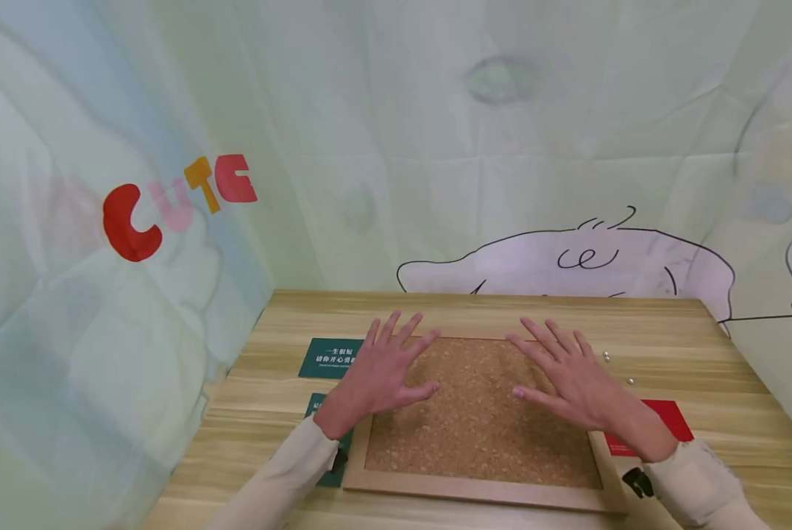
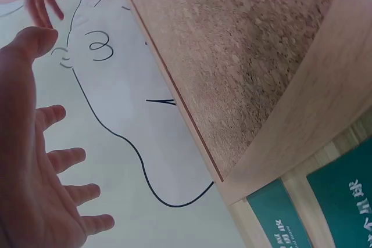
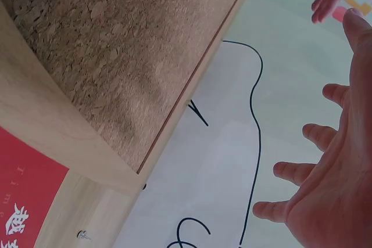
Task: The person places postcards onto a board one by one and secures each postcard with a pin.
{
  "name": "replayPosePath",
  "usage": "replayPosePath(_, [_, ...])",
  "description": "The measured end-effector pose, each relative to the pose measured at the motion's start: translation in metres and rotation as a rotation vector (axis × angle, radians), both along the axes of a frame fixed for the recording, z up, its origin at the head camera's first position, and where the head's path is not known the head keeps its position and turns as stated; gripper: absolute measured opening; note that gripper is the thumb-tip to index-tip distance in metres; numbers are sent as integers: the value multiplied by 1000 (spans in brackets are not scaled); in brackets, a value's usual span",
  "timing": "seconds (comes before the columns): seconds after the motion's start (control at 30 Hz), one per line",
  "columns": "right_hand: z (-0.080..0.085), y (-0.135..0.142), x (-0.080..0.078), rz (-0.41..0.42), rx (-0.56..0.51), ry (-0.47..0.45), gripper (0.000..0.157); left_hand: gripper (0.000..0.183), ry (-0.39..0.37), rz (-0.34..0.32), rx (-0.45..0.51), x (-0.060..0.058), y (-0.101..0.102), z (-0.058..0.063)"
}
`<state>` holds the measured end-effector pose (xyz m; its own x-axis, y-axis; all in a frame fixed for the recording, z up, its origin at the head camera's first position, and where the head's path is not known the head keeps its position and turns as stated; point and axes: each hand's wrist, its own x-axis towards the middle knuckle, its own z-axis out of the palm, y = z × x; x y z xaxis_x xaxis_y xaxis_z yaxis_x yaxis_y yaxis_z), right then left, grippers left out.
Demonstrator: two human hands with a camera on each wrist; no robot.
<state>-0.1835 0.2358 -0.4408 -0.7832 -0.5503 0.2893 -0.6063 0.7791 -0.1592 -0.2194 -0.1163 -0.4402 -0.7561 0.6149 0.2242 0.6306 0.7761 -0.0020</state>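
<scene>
A cork board (image 1: 475, 419) in a light wooden frame lies flat on the table. Over its left side hovers my left hand (image 1: 386, 372), fingers spread and nothing held. My right hand (image 1: 575, 383) is held the same way above the board's right side, also holding nothing. In the left wrist view the left hand (image 2: 40, 143) is apart from the board. The right wrist view likewise has the right hand (image 3: 325, 172) off the surface. Green cards (image 1: 330, 357) with white lettering lie left of the board, partly hidden by the left arm. A red card (image 1: 667, 416) sits under the right forearm.
Small shiny pins (image 1: 606, 357) lie on the wood-grain table (image 1: 303, 313) right of the board. Behind the table and along both sides hangs a pale printed curtain (image 1: 402, 147) with cartoon drawings and coloured letters.
</scene>
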Motion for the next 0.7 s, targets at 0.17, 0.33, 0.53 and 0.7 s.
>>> replayPosePath(0.17, [2,6,-1,-21,-3,5,80,79,-69,28,77,-1,-6,4])
replayPosePath(0.33, [5,14,-3,-26,-45,-3,80,76,-118,40,178,-4,-16,9])
replayPosePath(0.53, [3,30,-6,-45,-120,-18,80,70,-199,84,377,-7,-29,7])
replayPosePath(0.7, [-2,44,-4,-99,-196,-46,77,67,-308,131,539,-10,-40,4])
